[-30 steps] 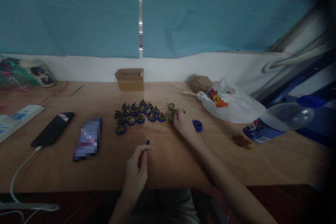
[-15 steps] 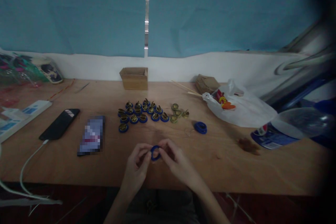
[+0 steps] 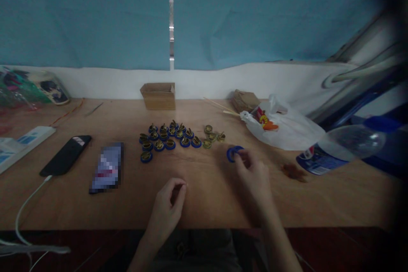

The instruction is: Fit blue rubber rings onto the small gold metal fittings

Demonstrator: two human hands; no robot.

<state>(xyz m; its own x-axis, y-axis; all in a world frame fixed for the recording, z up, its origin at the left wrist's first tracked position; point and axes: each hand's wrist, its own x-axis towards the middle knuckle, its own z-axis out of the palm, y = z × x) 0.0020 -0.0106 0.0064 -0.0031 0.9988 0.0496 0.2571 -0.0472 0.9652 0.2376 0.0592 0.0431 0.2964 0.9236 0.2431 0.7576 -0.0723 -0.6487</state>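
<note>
Left hand [image 3: 168, 205] near the table's [image 3: 210, 210] front edge, fingers pressed together, right hand [image 3: 253, 174] at blue rings [image 3: 228, 155] farther from that edge, pinch and ring count unclear, four loose brass pieces [image 3: 221, 137] beyond, about sixteen blue-rimmed [image 3: 159, 146] leftward.

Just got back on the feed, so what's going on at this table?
A person's right hand is at the blue rings; whether it grips one is unclear. The left hand is curled near the table's front edge, with nothing visible in it. A few loose brass-colored pieces lie beyond, beside a cluster of blue-rimmed ones.
</note>
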